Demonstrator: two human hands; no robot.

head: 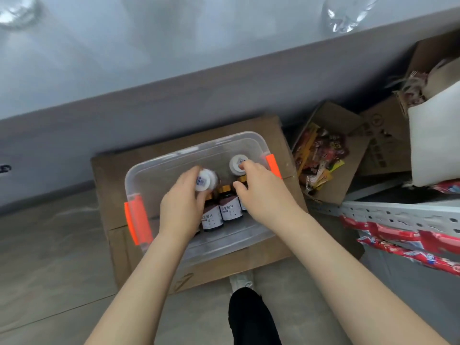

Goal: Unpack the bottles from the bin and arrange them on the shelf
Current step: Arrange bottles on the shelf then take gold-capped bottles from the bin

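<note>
Inside a clear bin [139, 170], one white bottle [205, 181] is gripped by the curled fingers of the left hand [181, 207]. A second bottle [236, 163] is touched, perhaps pinched, by the spread fingers of the right hand [262, 194].

Bin [174, 155] I reach into: clear glossy plastic w/ orange plastic clips [136, 217]. Bottles [230, 206]: dark, shiny, paper labels [211, 219]. Box [109, 168] underneath: matt cardboard. Shelf [398, 216]: perforated metal.

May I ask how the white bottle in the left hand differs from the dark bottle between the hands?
The white bottle shows a barcoded white end; the dark bottle shows label and gold cap. The left hand grips the white bottle; the dark bottle lies free. Both are in the bin.
</note>
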